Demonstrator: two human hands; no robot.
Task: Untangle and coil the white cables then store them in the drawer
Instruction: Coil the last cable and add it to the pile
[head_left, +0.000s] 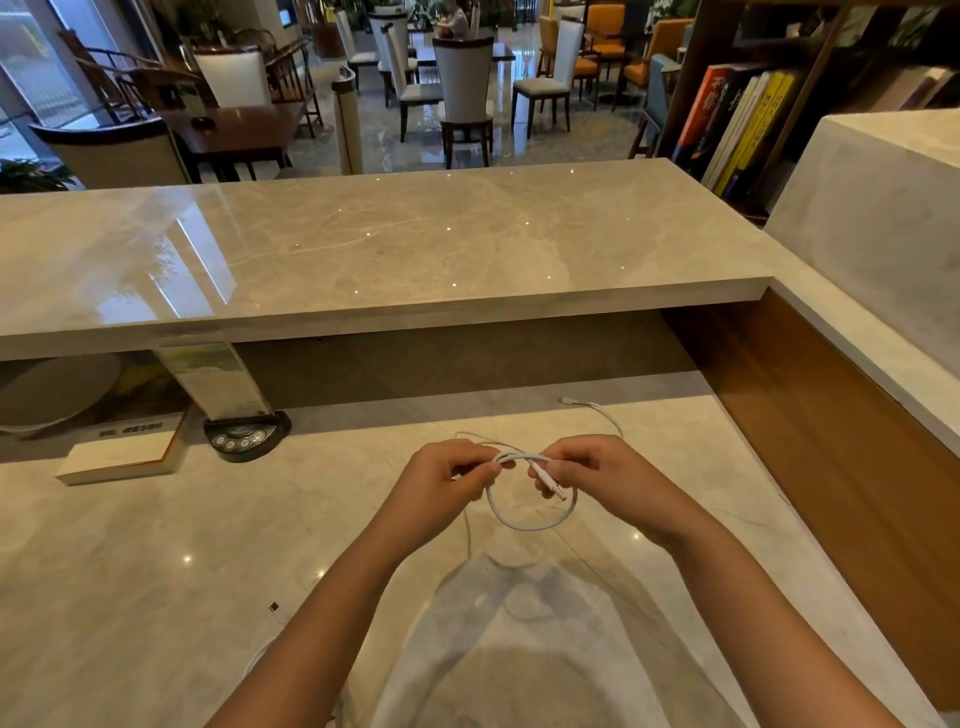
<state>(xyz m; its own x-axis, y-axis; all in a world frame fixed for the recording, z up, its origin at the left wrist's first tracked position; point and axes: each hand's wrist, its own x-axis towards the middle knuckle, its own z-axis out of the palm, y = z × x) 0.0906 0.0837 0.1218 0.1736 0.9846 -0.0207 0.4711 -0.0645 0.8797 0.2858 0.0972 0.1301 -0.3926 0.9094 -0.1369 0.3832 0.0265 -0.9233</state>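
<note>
Both hands' grip (444, 475) (597, 475) pinching white cable loop (535, 519) mid-desk (156, 545), edges distant.

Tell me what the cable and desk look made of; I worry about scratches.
Cable: smooth white plastic or rubber sheath, bending softly in a loop. Desk: polished marble-like stone, veined and mirroring ceiling lights; possibly a look-alike slab.

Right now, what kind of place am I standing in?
Probably a hotel or café lobby, behind a reception counter: a raised marble counter faces dining chairs and tables, with a bookshelf at the right.
</note>
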